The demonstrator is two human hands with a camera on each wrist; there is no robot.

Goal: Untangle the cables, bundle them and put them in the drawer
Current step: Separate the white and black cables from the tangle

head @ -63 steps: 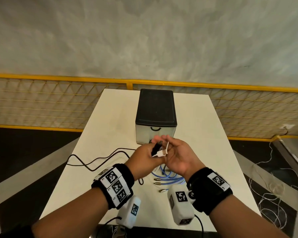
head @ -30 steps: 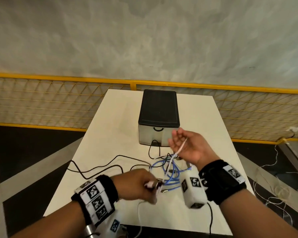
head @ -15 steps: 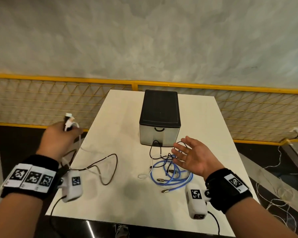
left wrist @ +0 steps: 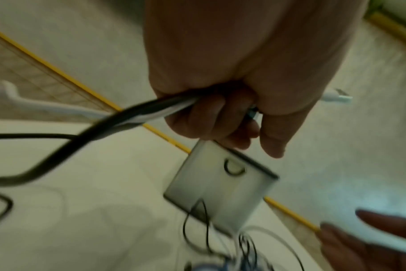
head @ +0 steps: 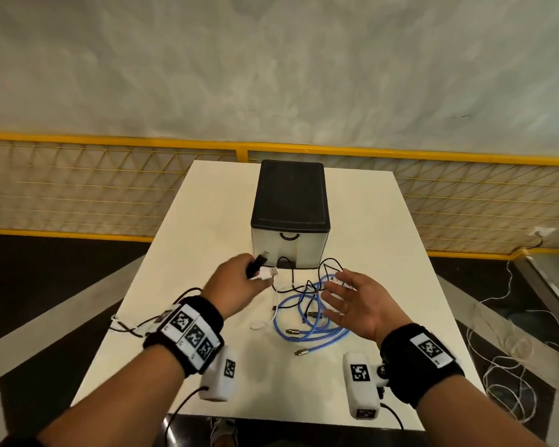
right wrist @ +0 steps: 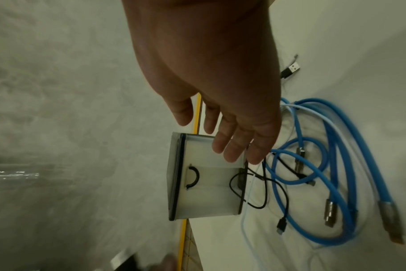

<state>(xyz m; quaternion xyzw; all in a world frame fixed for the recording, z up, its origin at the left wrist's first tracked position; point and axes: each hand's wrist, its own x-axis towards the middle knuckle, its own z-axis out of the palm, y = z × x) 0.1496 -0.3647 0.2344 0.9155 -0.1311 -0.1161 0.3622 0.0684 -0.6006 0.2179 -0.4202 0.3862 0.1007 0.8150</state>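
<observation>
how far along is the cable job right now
Early stage. Nothing is bundled or stored: the drawer is closed. In hand: the left hand grips a black and a white cable end. The right hand hovers open over the blue cables, which lie tangled on the table.
</observation>
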